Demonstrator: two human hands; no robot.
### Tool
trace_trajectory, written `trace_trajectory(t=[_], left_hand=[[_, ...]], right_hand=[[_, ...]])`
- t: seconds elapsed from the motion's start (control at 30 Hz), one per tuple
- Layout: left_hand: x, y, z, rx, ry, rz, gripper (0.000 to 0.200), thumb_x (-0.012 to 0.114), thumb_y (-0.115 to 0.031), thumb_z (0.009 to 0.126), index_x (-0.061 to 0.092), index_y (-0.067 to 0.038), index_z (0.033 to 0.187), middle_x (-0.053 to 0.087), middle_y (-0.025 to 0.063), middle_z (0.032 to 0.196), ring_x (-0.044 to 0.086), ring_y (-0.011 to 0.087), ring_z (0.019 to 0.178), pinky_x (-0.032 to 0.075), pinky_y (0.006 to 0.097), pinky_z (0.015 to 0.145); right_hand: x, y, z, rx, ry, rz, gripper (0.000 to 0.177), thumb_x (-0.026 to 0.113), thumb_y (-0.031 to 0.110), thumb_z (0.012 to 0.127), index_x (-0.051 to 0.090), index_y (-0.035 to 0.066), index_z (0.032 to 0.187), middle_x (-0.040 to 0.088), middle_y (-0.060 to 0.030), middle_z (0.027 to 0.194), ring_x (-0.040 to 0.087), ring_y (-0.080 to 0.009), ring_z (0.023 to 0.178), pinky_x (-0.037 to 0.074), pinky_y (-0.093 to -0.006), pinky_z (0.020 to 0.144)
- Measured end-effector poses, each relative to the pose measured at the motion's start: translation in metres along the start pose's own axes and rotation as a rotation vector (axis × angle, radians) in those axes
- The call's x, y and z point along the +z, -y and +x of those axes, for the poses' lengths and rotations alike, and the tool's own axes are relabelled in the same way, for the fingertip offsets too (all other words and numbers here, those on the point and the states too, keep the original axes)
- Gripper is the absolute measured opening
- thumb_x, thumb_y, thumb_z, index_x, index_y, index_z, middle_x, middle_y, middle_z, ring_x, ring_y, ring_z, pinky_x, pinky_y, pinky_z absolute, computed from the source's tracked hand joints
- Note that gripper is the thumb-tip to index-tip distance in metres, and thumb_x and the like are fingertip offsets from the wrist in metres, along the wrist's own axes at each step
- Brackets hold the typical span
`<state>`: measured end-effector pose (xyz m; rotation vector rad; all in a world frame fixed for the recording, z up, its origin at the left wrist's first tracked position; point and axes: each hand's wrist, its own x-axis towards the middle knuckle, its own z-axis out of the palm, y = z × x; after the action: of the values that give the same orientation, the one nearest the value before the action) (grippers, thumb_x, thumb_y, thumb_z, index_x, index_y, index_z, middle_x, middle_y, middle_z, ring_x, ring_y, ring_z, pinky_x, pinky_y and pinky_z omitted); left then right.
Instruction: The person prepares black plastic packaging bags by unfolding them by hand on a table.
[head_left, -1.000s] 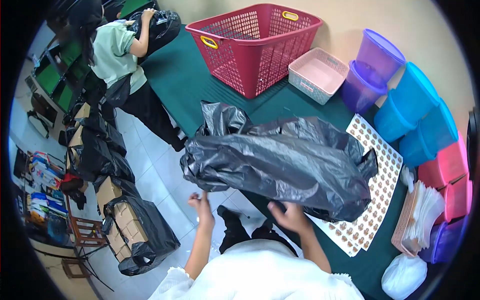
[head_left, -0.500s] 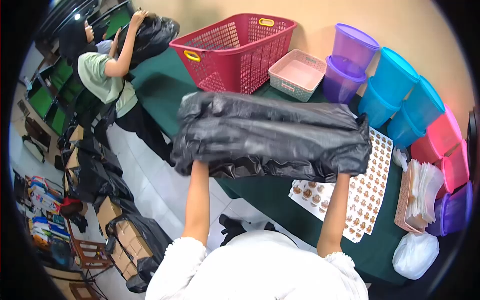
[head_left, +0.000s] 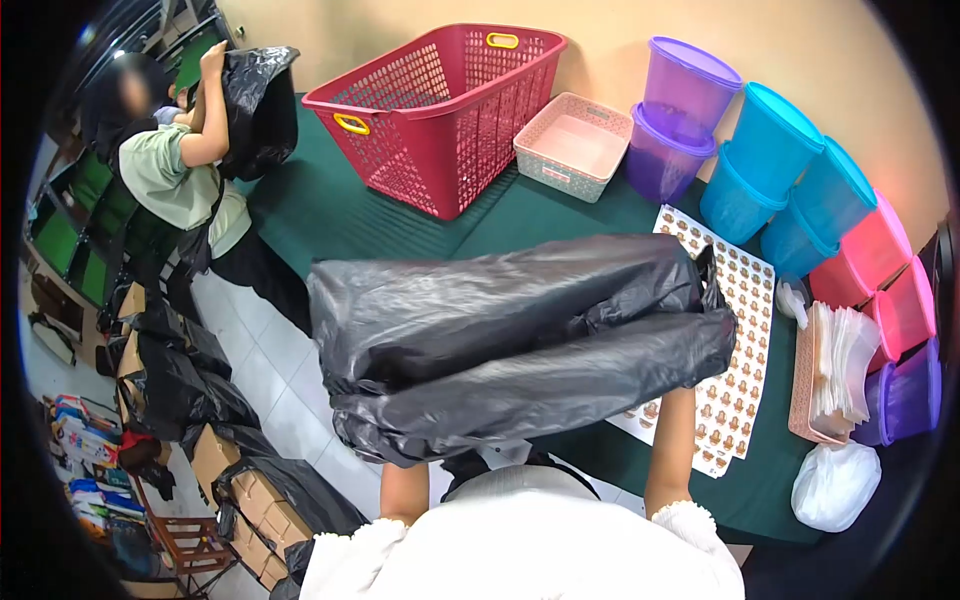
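A large black plastic bag [head_left: 520, 320] is stretched wide in front of me, over the near edge of the table. Its near edge is folded into long rolls. My left forearm [head_left: 404, 490] reaches up under its lower left corner, and my right forearm [head_left: 675, 440] goes up under the right end. Both hands hold the bag in the air between them. The plastic covers both sets of fingers.
Beyond the bag, a red basket [head_left: 455, 150] and a small pink-lined basket [head_left: 572, 150] stand on the green-covered table [head_left: 400, 225]. Right are sticker sheets [head_left: 735, 390], stacked tubs [head_left: 765, 165] and a white bag [head_left: 836, 488]. A person [head_left: 170, 175] holds another black bag [head_left: 262, 110]. Cartons [head_left: 265, 500] line the floor.
I have brought the black bag lower and closer to my body, its left end now tilted down. The other person's bag has swung to hang upright. My view has shifted slightly.
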<state>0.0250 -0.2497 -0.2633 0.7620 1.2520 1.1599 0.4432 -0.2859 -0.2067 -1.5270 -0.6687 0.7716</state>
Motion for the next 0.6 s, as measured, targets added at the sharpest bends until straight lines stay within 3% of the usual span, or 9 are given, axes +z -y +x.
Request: trace_trajectory(t=[0.33,0.6], left_hand=[[-0.065,0.057,-0.057,-0.223,-0.124,0.000,0.079,0.036,-0.057,0.070,0.030,0.003,0.121,0.035,0.0174,0.125,0.031,0.0301,0.118,0.022,0.0373,0.097],[-0.067,0.060,-0.059,-0.257,-0.145,-0.028,0.086,0.033,-0.062,0.068,0.027,0.004,0.123,0.032,0.0172,0.127,0.028,0.0311,0.119,0.020,0.0387,0.098]], right_hand=[[0.075,-0.026,-0.033,0.102,0.228,0.236,0.062,0.045,0.051,0.075,0.045,0.005,0.117,0.042,-0.0135,0.124,0.037,-0.0312,0.115,0.023,-0.0376,0.100],[0.060,-0.012,-0.012,0.090,0.162,0.239,0.064,0.046,0.052,0.074,0.045,0.005,0.117,0.042,-0.0141,0.124,0.038,-0.0310,0.114,0.023,-0.0377,0.100]])
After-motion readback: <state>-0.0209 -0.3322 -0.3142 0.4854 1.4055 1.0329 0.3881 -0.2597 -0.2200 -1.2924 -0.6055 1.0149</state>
